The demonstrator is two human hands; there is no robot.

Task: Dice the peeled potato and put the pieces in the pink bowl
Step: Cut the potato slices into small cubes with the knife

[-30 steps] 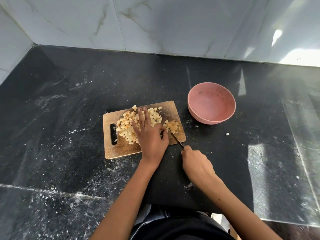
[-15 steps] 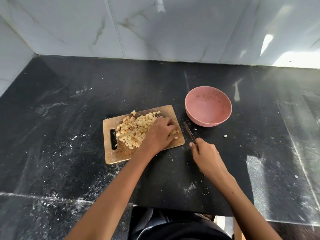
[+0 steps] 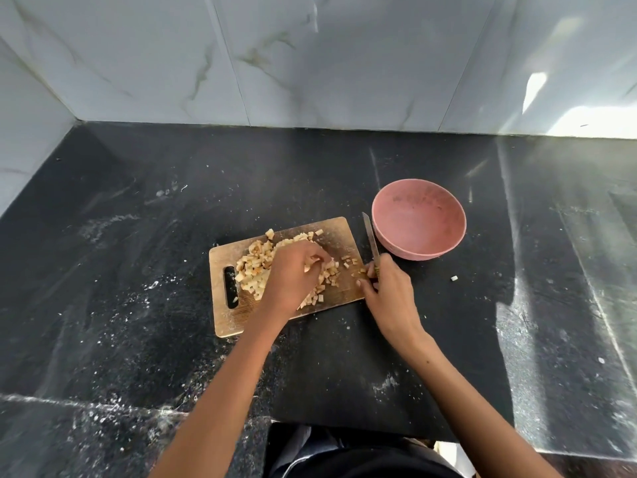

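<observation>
Already diced: potato pieces (image 3: 258,267) heaped on the cutting board (image 3: 337,232), frame centre.
Left hand (image 3: 293,274): fingers curled into the heap, gathering pieces.
Right hand (image 3: 389,291): grips the knife (image 3: 370,236), blade pointing up-frame.
Pink bowl (image 3: 418,219): right of board, no pieces inside.
Left to do: the transfer, I judge.

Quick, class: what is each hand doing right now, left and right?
Left hand: fingers curled over the potato dice on the board, gathering some.
Right hand: gripping the knife, blade pointing away, beside the bowl.
</observation>
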